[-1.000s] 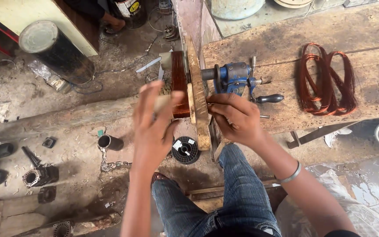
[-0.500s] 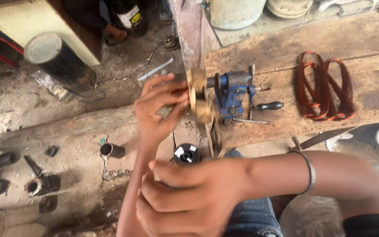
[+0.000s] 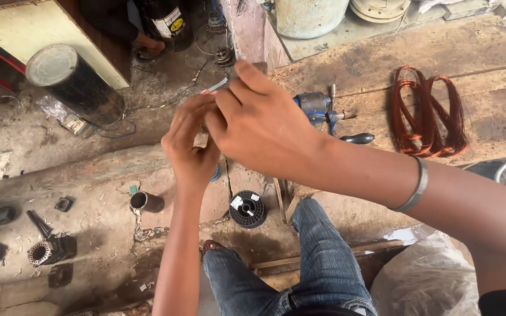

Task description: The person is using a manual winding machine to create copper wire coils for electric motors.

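Observation:
My left hand (image 3: 190, 146) and my right hand (image 3: 262, 126) meet in the middle of the view, above the front edge of a wooden bench (image 3: 382, 58). The left fingers pinch a small pale piece (image 3: 201, 140). My right hand lies over it, back towards the camera, fingers curled down against the left fingers; what it grips is hidden. Just behind the right hand a blue hand-crank winder (image 3: 317, 108) with a black handle (image 3: 358, 138) is clamped to the bench. The part of the winder under my hands is covered.
Loops of copper wire (image 3: 428, 117) lie on the bench at the right. On the floor are a black spool (image 3: 247, 209), a small dark tube (image 3: 146, 202), a motor stator (image 3: 45, 251) and a tall black cylinder (image 3: 71, 82). My jeans-clad knee (image 3: 317, 251) is below.
My right hand has come up from near my lap and now covers the left hand's fingers. The wooden former seen on the winder before is hidden.

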